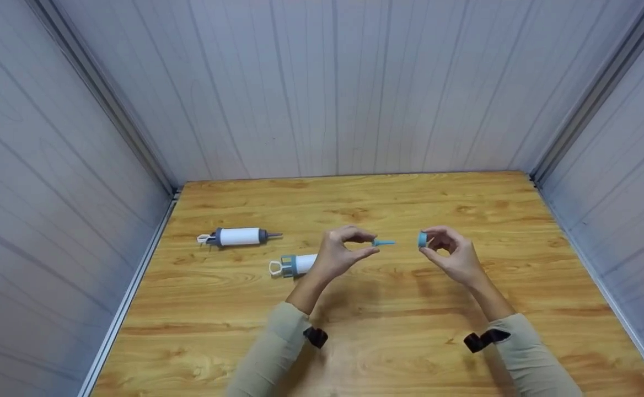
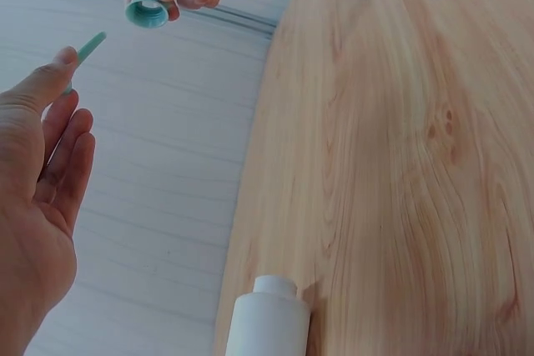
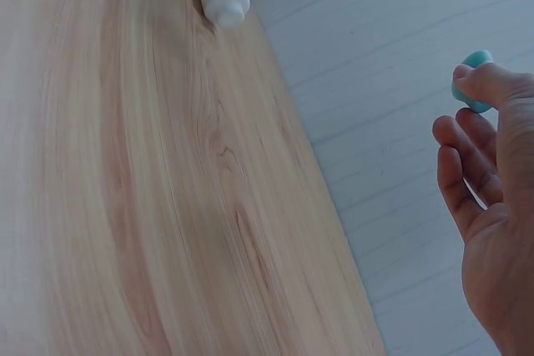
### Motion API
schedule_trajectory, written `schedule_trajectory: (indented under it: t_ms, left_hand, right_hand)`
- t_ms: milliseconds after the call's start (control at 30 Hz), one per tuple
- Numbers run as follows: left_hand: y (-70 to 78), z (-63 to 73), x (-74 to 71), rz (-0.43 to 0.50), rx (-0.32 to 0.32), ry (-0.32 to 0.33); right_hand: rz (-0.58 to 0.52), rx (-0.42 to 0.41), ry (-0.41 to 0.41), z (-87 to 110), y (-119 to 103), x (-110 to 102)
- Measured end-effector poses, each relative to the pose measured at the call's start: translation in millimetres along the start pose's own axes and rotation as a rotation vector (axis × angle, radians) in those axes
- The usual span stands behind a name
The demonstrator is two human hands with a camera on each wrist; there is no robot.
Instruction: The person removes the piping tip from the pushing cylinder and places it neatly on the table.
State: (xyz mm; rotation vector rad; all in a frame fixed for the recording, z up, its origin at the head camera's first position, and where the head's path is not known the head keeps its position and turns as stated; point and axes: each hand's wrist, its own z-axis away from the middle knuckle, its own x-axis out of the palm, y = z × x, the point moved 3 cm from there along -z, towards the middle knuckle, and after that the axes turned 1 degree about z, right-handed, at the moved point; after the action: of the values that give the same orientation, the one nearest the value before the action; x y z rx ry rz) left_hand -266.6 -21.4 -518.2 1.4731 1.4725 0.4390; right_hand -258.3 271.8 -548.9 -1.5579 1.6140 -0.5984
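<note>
My left hand [image 1: 341, 253] pinches a slim teal nozzle [image 1: 385, 242] between thumb and fingertips, its narrow end aimed to the right. Facing it across a small gap, my right hand [image 1: 455, 256] holds a teal ring-shaped screw cap [image 1: 422, 239] by its rim. In the left wrist view the threaded inside of the cap [image 2: 148, 11] shows. Below and left of the left hand lies a toy-like syringe with a white barrel [image 1: 305, 263], teal collar and white looped handle. Its bare white neck [image 2: 275, 284] shows in the left wrist view; the left hand hides part of it in the head view.
A second syringe [image 1: 239, 236] with a white barrel, dark grey collar and grey nozzle lies farther left on the wooden table [image 1: 217, 331]. Pale panel walls [image 1: 322, 88] stand at the back and both sides.
</note>
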Motion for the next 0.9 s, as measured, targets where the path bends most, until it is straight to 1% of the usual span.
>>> schedule_trajectory:
  t_ms: [100,367,500,667,900]
  left_hand:
    - [-1.7,-5.4,2.6,-0.003,-0.036,0.017]
    - [-8.4,-15.9,12.2,-0.028,-0.073,0.029]
    - [-12.5,-19.3,16.4,-0.013,-0.094,0.038]
    - [-19.8,-20.5,22.4,0.005,-0.124,0.043]
    - [-31.8,-20.3,31.8,0.024,-0.213,0.037]
  right_hand:
    - [0.022,0.031,0.002,-2.5,2.7,-4.2]
    - [0.084,0.119,0.029,-3.6,11.8,-14.9]
    - [0.113,0.161,0.038,-4.8,16.5,-18.3]
    - [0.153,0.178,0.04,-3.7,21.9,-19.9]
    - [0.178,0.17,0.025,-2.3,27.3,-20.6]
